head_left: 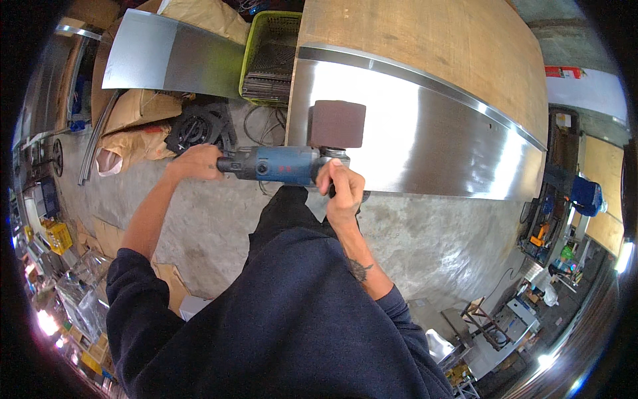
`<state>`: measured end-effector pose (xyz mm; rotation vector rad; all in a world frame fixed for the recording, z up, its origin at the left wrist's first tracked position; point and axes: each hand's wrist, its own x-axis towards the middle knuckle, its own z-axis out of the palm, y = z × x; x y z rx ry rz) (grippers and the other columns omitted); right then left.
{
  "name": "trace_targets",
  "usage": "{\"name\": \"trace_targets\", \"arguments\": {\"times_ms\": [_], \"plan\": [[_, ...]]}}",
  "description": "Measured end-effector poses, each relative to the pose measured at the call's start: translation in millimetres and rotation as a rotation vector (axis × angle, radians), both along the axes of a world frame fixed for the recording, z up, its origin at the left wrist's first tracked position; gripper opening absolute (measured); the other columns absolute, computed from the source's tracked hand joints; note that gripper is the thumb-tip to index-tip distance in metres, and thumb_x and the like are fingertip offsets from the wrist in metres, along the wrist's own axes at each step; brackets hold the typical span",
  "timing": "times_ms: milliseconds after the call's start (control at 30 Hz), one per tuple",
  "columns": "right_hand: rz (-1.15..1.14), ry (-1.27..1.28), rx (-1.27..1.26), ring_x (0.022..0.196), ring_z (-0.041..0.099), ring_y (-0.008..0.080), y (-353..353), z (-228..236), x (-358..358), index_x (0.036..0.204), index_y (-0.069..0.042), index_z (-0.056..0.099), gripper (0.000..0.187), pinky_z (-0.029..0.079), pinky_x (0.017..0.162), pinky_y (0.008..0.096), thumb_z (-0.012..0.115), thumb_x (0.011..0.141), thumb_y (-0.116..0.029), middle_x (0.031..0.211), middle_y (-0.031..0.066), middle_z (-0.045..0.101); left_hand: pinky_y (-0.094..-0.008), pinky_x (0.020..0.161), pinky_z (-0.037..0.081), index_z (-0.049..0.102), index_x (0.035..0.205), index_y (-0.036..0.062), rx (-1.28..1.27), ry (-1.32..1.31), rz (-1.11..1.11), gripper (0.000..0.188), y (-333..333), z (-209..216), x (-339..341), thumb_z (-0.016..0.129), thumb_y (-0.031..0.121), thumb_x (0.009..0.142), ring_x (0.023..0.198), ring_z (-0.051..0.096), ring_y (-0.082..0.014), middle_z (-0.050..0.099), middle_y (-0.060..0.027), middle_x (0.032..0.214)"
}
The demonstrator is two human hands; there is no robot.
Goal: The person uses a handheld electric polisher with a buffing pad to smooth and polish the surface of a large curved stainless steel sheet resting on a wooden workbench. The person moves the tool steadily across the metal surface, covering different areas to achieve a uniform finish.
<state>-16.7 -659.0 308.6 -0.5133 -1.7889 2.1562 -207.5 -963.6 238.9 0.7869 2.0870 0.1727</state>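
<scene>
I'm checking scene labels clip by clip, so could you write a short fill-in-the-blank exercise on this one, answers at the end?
The left hand grips a power tool whose middle casing is coloured ____.
The hand nearer the brown drum is the ____ one.
Of the shiny metal sheet's two ends, the drum is nearer the ____ one.

Missing words: blue; right; left.

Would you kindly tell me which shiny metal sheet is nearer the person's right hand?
The long silver metal sheet on the brown wooden tabletop, beside the right hand; the other silver sheet lies left of the yellow-green plastic basket.
</scene>
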Motion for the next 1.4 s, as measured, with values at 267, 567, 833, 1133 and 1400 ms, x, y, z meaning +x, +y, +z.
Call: {"name": "trace_targets", "arguments": {"times_ms": [267,567,833,1133,1400], "plan": [[0.113,0.018,0.032,0.058,0.049,0.0145,-51.7,-7.3,-24.4,0.059,-0.001,0.056,0.059,0.039,0.058,0.0325,0.047,0.113,-0.023,0.060,0.0078,0.058,-0.0520,0.083,0.058,0.077,0.092,-0.0054,-0.032,0.059,-0.035,0.047,-62.9,2.1,-22.1,0.083,0.034,0.069,0.094,0.074,-0.0447,0.074,-0.0293,0.089],[0.183,0.024,0.072,0.059,0.052,0.0152,-80.6,-5.9,-31.7,0.061,0.000,0.055,0.058,0.042,0.065,0.0340,0.047,0.112,-0.024,0.059,0.0060,0.057,-0.0486,0.085,0.056,0.077,0.094,-0.0025,-0.104,-0.027,0.034,0.039,-97.0,12.3,-26.2,0.083,0.028,0.070,0.088,0.074,-0.0415,0.075,-0.0240,0.086],[0.150,-0.016,0.054,0.058,0.053,0.0146,-69.3,-5.5,-33.1,0.063,0.001,0.056,0.056,0.043,0.063,0.0343,0.047,0.112,-0.024,0.059,0.0058,0.058,-0.0467,0.084,0.057,0.077,0.095,-0.0003,-0.069,-0.014,0.051,0.038,-94.4,-4.2,-19.0,0.083,0.028,0.070,0.090,0.074,-0.0392,0.076,-0.0241,0.090],[0.071,0.001,0.017,0.057,0.054,0.0149,-31.4,-12.4,-22.9,0.060,0.001,0.057,0.058,0.043,0.062,0.0337,0.048,0.112,-0.024,0.057,0.0063,0.059,-0.0468,0.081,0.057,0.078,0.100,0.0003,0.042,0.060,-0.011,0.036,-57.4,-9.8,-19.8,0.081,0.025,0.073,0.087,0.075,-0.0409,0.075,-0.0253,0.089],[-0.043,0.026,0.006,0.057,0.054,0.0155,20.1,-17.7,-0.3,0.058,0.000,0.056,0.059,0.044,0.065,0.0336,0.047,0.112,-0.023,0.056,0.0065,0.058,-0.0473,0.080,0.057,0.077,0.098,-0.0005,-0.136,-0.016,-0.016,0.037,31.8,27.8,-12.4,0.080,0.027,0.073,0.085,0.075,-0.0400,0.074,-0.0262,0.088]]}}
